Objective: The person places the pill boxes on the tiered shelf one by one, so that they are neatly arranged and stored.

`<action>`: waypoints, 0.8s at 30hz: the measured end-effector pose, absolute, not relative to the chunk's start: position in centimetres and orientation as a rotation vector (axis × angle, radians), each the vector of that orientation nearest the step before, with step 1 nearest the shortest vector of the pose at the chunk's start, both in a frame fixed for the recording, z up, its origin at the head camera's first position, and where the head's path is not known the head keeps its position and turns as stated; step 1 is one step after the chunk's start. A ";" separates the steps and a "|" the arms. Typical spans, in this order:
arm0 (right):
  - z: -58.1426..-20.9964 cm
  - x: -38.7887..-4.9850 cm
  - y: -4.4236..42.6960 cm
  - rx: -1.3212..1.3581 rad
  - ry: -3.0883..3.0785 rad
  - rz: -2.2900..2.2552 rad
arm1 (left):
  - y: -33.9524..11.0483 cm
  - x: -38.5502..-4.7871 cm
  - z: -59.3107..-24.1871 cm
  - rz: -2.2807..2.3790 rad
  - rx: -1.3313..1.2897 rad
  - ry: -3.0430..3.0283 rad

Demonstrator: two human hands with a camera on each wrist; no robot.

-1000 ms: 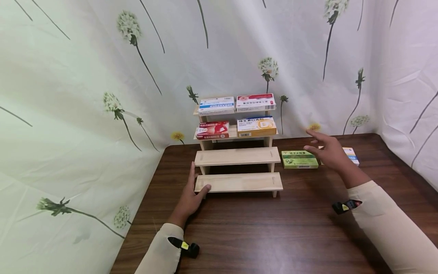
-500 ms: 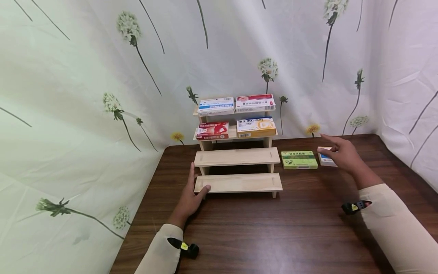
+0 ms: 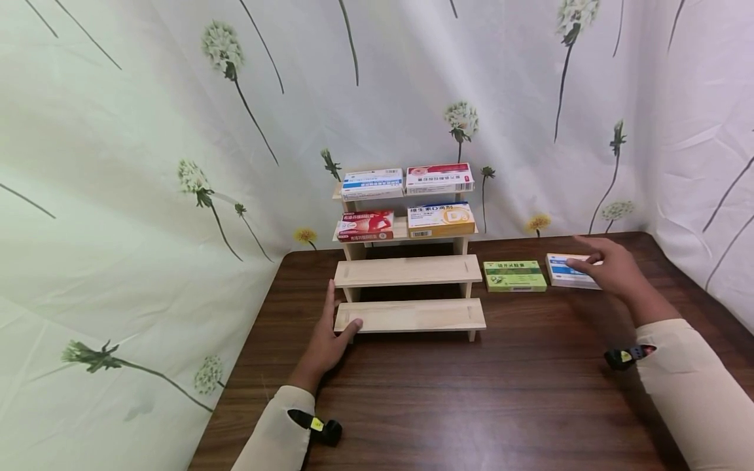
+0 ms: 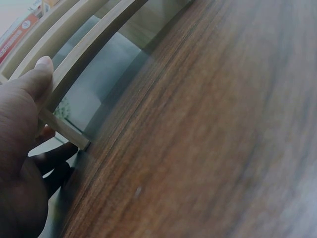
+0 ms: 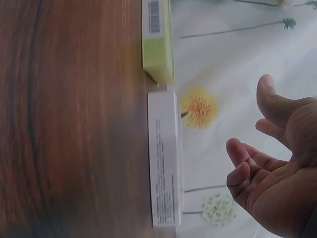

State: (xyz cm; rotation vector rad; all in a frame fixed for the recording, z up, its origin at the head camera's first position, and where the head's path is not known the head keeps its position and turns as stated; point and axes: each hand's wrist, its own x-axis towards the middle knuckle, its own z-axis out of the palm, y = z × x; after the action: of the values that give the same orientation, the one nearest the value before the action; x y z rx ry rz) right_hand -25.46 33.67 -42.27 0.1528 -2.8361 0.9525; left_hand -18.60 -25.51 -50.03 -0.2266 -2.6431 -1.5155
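Note:
A stepped wooden display rack (image 3: 409, 269) stands on the table. My left hand (image 3: 323, 340) holds its lower left end, thumb on the lowest step and fingers along the outer side; in the left wrist view the thumb (image 4: 43, 67) lies at the step's edge and the other fingers reach behind the leg. My right hand (image 3: 612, 271) hovers over a white-and-blue medicine box (image 3: 562, 271), covering its right part. Thumb and fingers are apart with nothing between them, and the right wrist view shows a gap between hand and box. Left of that lies a green medicine box (image 3: 515, 276).
On the top step sit a blue-and-white box (image 3: 372, 184) and a red-and-white box (image 3: 439, 178). The step below bears a red box (image 3: 365, 226) and a yellow-and-white vitamin D box (image 3: 441, 219). A flower-printed curtain (image 3: 518, 131) borders the brown table (image 3: 412, 405).
My right hand has moved right, from beside the green box to over the white-and-blue box, whose left part now shows. My left hand has kept its place on the rack.

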 end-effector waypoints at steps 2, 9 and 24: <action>-42.4 -25.3 34.1 0.149 -2.831 0.930 | -25.5 -18.6 -50.1 -1.514 -0.227 -2.644; -42.6 -25.0 35.5 0.063 -2.868 0.927 | -25.5 -18.6 -50.0 -1.516 -0.218 -2.649; -43.5 -25.5 37.6 0.070 -3.010 1.034 | -25.5 -18.4 -50.1 -1.514 -0.264 -2.629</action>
State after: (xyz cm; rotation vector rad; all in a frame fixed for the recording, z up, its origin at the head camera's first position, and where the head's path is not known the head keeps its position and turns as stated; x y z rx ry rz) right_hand -25.53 37.60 -43.46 0.0697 -3.0096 1.0341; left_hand -18.42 -25.45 -50.10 -0.2636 -2.6286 -1.5138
